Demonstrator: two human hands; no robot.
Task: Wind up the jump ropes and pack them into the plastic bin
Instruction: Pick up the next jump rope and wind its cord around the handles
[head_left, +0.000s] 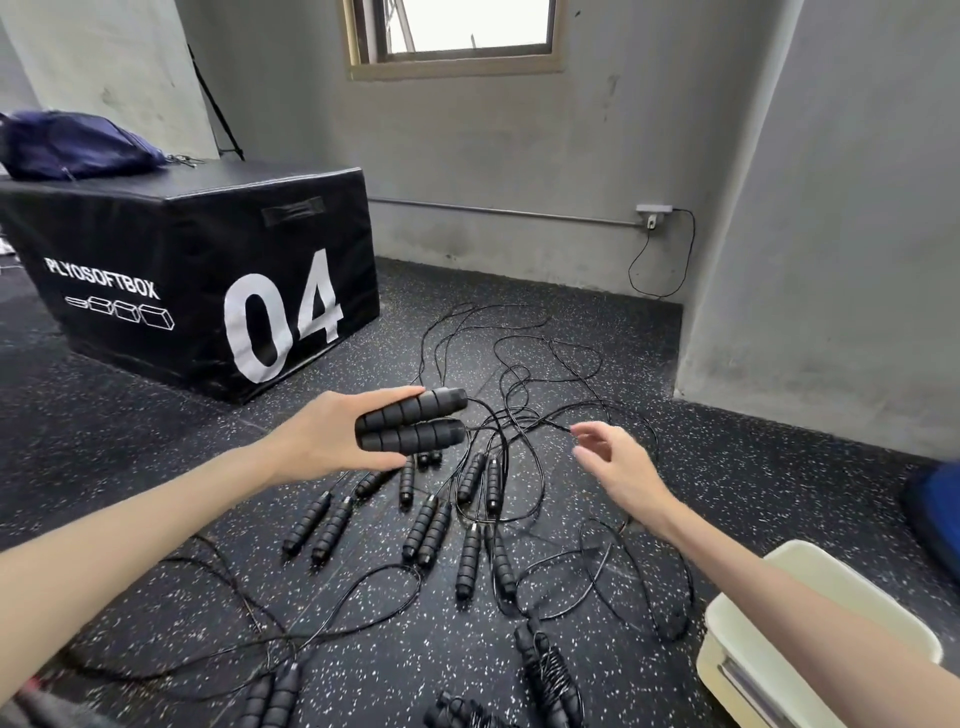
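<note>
My left hand (332, 434) grips two black foam jump-rope handles (415, 421) side by side, held above the floor; their thin black cord runs off to the right. My right hand (618, 467) hovers a little to the right of the handles, fingers loosely curled, holding nothing. Several more pairs of black handles (431, 530) lie on the speckled floor below, with loose cords (519, 364) tangled behind them. A wound-up rope (548, 670) lies near the bottom. The cream plastic bin (826, 577) stands at the lower right, partly hidden by my right forearm.
A black plyo box marked 04 (208, 280) stands at the left with a dark blue bag (78, 145) on top. Grey walls close the back and right. A blue object (935, 514) sits at the right edge. A wall cable (670, 260) hangs by the corner.
</note>
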